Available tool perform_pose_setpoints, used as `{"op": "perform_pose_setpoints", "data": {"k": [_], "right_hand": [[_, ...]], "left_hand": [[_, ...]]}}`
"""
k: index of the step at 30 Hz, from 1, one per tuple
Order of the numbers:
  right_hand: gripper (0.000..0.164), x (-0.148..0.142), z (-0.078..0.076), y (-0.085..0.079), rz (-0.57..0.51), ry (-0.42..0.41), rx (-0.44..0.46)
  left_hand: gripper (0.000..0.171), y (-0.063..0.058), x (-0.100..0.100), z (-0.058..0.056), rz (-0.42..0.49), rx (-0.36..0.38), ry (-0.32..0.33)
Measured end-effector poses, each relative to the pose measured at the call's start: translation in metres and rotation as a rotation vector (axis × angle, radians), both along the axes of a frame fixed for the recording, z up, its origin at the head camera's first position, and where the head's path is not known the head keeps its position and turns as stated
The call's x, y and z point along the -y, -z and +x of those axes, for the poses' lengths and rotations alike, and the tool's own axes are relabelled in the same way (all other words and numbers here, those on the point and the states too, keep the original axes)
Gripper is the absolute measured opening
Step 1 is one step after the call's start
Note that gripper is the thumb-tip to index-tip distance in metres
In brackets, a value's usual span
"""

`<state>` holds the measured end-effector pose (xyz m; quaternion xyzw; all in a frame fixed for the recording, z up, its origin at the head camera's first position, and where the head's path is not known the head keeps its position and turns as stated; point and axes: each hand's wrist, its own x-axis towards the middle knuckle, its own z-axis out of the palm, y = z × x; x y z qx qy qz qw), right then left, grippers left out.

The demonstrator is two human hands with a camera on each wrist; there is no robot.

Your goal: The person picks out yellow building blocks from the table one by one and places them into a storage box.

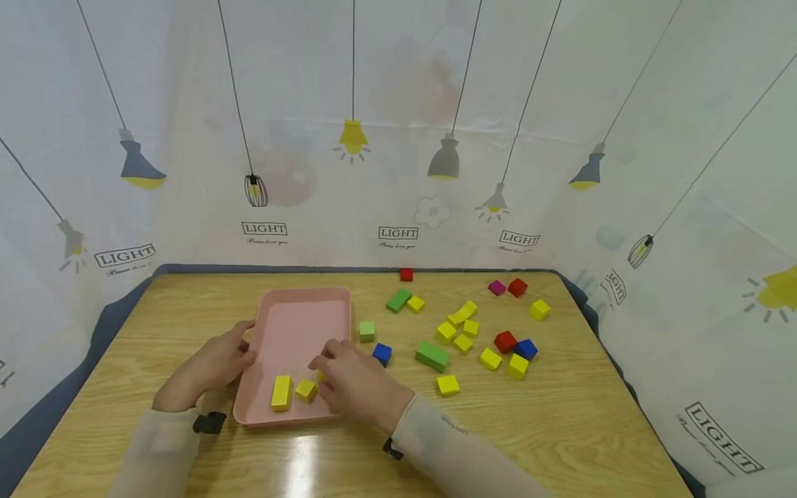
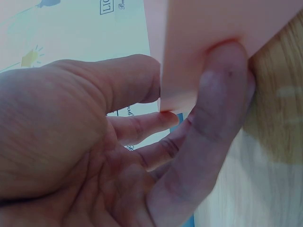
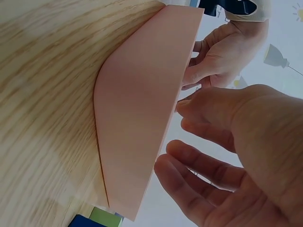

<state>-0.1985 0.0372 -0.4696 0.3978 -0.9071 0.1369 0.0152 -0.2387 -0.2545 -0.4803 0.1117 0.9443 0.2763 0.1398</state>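
A shallow pink tray (image 1: 299, 321) lies on the table. My left hand (image 1: 212, 363) grips its left side, a fingertip (image 2: 227, 61) pressing the outer wall. Inside the tray, near its front, are a long yellow block (image 1: 281, 393) and a small yellow cube (image 1: 306, 390). My right hand (image 1: 358, 380) hovers over the tray's front right with loosely bent fingers. Another yellow block (image 1: 320, 377) shows partly behind those fingers in the head view. From the right wrist, the thumb and fingertips appear apart above the tray's rim, nothing visible between them.
Right of the tray, a light green cube (image 1: 367, 331) and a blue cube (image 1: 382, 355) stand close by. Several yellow blocks (image 1: 463, 344), green blocks (image 1: 432, 355), red cubes (image 1: 506, 342) and a purple one (image 1: 497, 288) are scattered farther right. A printed curtain (image 1: 398, 173) encloses the table.
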Motion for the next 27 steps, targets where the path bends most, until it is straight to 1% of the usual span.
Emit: {"op": "perform_pose_setpoints", "data": {"k": [6,12,19,23,27], "right_hand": [[0.032,-0.006,-0.002,0.001,-0.016,0.022,-0.002],[0.032,-0.014,-0.005,0.002,-0.023,0.052,-0.059],[0.034,-0.024,-0.009,0.001,-0.007,0.110,-0.065],[0.035,-0.031,-0.012,0.004,-0.005,0.147,-0.083],[0.034,-0.041,-0.015,0.005,-0.033,0.173,-0.090]], "left_hand": [[0.064,0.001,-0.001,-0.001,0.000,0.004,-0.011],[0.065,0.001,-0.001,-0.002,0.004,0.016,-0.013],[0.065,-0.001,-0.001,-0.001,0.000,0.032,-0.020],[0.065,-0.001,-0.001,0.000,0.003,0.034,-0.022],[0.065,-0.001,-0.002,0.001,0.004,0.026,-0.017]]}}
